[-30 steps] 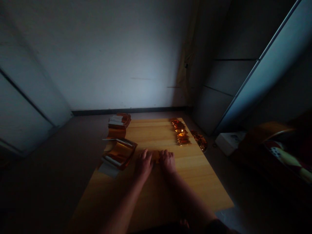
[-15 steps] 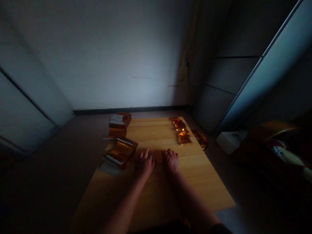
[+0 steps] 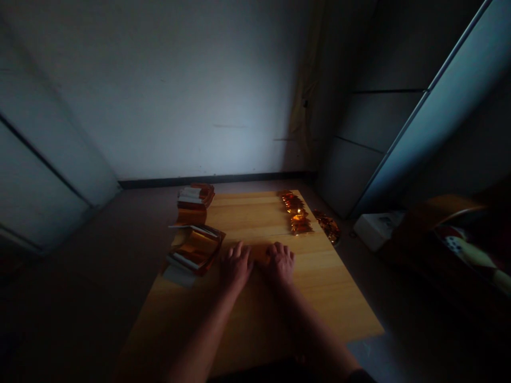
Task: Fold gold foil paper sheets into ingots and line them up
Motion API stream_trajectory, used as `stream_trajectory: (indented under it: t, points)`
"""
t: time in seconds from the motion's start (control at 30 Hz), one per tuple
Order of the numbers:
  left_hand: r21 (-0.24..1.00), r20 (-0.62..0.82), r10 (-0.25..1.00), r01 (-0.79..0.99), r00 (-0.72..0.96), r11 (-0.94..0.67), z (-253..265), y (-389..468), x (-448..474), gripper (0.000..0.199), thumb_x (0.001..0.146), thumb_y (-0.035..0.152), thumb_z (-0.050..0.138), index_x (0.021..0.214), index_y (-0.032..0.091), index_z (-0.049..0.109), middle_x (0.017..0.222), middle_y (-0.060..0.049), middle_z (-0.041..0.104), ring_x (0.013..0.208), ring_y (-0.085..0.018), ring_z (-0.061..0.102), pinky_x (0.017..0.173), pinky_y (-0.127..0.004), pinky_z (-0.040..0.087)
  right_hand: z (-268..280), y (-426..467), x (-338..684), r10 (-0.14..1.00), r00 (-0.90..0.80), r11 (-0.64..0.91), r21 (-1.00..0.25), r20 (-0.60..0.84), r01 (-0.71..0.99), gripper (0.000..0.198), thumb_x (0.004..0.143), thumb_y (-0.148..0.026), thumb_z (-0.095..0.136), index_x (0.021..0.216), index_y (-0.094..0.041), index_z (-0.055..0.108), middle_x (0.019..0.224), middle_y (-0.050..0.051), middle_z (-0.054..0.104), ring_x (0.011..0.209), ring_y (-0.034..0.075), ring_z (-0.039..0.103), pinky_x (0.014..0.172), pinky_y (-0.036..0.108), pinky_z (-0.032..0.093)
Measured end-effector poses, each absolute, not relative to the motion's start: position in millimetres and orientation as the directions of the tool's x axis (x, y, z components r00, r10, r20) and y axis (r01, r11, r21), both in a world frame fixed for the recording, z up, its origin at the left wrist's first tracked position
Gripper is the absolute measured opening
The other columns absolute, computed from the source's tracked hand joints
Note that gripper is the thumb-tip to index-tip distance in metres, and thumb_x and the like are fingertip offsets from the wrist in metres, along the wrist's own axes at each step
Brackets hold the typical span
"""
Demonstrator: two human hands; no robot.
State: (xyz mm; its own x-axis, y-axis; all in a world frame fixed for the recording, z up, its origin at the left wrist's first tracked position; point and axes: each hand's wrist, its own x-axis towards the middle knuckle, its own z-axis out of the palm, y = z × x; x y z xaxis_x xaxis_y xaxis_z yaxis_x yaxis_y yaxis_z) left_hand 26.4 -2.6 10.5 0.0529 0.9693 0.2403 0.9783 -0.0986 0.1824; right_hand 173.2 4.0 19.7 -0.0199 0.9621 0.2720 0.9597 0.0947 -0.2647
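A small piece of gold foil paper (image 3: 260, 253) lies on the wooden table between my two hands, dim and partly hidden by them. My left hand (image 3: 237, 263) presses on its left end, fingers curled and thumb toward the middle. At the right end my right hand (image 3: 281, 261) does the same, its knuckles up and fingers bent against the tabletop. Left of my left hand rests a loose stack of gold foil sheets (image 3: 199, 246) with pale backing. Beyond my right hand, a row of folded shiny foil pieces (image 3: 297, 215) runs along the table's right side.
The wooden table (image 3: 327, 298) has its right edge near a heap of foil pieces (image 3: 328, 227) lower down. Another bundle of foil sheets (image 3: 195, 197) sits at the far left corner. A white box (image 3: 377, 230) stands on the floor at right; a wall (image 3: 199, 106) rises behind.
The foil paper between my hands shows as a narrower, darker strip than before. My hands have barely moved, and the view has shifted slightly.
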Motion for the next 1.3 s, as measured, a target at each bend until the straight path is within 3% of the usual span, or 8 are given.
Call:
stream_trajectory:
  t: [0.2, 0.4, 0.6, 0.8, 0.97, 1.1, 1.3]
  points:
    - [0.217, 0.259, 0.965, 0.972, 0.037, -0.095, 11, -3, 25, 0.040, 0.083, 0.032, 0.051, 0.122, 0.027, 0.056, 0.135, -0.008, 0.049, 0.109, -0.028, 0.049, 0.088, -0.043, 0.043, 15, 3, 177, 0.957, -0.057, 0.129, -0.243, 0.285, 0.961, 0.025, 0.080, -0.043, 0.059, 0.095, -0.023, 0.058, 0.102, 0.005, 0.056, 0.094, 0.021, 0.045, 0.077, 0.031, 0.027]
    - [0.204, 0.291, 0.944, 0.974, -0.155, 0.097, 19, -7, 23, 0.036, 0.083, 0.039, 0.050, 0.113, 0.022, 0.062, 0.117, -0.011, 0.059, 0.104, -0.029, 0.049, 0.088, -0.044, 0.040, 17, 2, 177, 0.958, -0.067, 0.137, -0.239, 0.279, 0.961, 0.026, 0.079, -0.042, 0.060, 0.096, -0.024, 0.058, 0.103, 0.005, 0.056, 0.094, 0.021, 0.045, 0.078, 0.032, 0.028]
    - [0.253, 0.329, 0.933, 0.966, -0.145, 0.061, 17, -7, 20, 0.034, 0.084, 0.032, 0.050, 0.114, 0.020, 0.060, 0.105, -0.010, 0.062, 0.100, -0.025, 0.053, 0.086, -0.037, 0.042, 20, 2, 175, 0.962, -0.072, 0.141, -0.254, 0.263, 0.957, 0.026, 0.079, -0.044, 0.058, 0.095, -0.024, 0.058, 0.103, 0.005, 0.057, 0.095, 0.022, 0.045, 0.078, 0.032, 0.028]
    - [0.335, 0.320, 0.943, 0.942, -0.095, -0.018, 16, -11, 14, 0.026, 0.083, 0.032, 0.050, 0.100, 0.019, 0.064, 0.095, -0.008, 0.064, 0.094, -0.023, 0.056, 0.085, -0.036, 0.043, 23, 1, 175, 0.959, -0.068, 0.147, -0.277, 0.276, 0.950, 0.026, 0.081, -0.045, 0.056, 0.093, -0.023, 0.058, 0.103, 0.005, 0.057, 0.095, 0.023, 0.045, 0.079, 0.033, 0.027]
    - [0.343, 0.301, 0.949, 0.939, -0.088, -0.022, 18, -11, 17, 0.041, 0.078, 0.032, 0.054, 0.118, 0.022, 0.056, 0.110, -0.008, 0.061, 0.105, -0.026, 0.051, 0.091, -0.040, 0.041, 25, 0, 175, 0.962, -0.063, 0.139, -0.277, 0.264, 0.951, 0.024, 0.081, -0.044, 0.057, 0.093, -0.023, 0.059, 0.102, 0.006, 0.057, 0.095, 0.022, 0.045, 0.078, 0.033, 0.028]
    - [0.282, 0.196, 0.970, 0.955, -0.146, 0.086, 16, -8, 22, 0.056, 0.078, 0.043, 0.053, 0.131, 0.024, 0.046, 0.137, -0.009, 0.045, 0.124, -0.032, 0.038, 0.098, -0.049, 0.034, 23, 1, 175, 0.964, -0.066, 0.142, -0.285, 0.258, 0.948, 0.024, 0.081, -0.043, 0.058, 0.094, -0.023, 0.059, 0.103, 0.005, 0.057, 0.096, 0.022, 0.045, 0.078, 0.033, 0.028]
    - [0.239, 0.072, 0.984, 0.961, -0.162, 0.141, 16, -4, 21, 0.057, 0.079, 0.043, 0.051, 0.134, 0.028, 0.043, 0.147, -0.007, 0.034, 0.131, -0.034, 0.030, 0.103, -0.056, 0.025, 18, 4, 184, 0.961, -0.076, 0.173, -0.363, 0.265, 0.916, 0.025, 0.077, -0.043, 0.062, 0.094, -0.025, 0.060, 0.106, 0.003, 0.059, 0.097, 0.022, 0.046, 0.080, 0.032, 0.029]
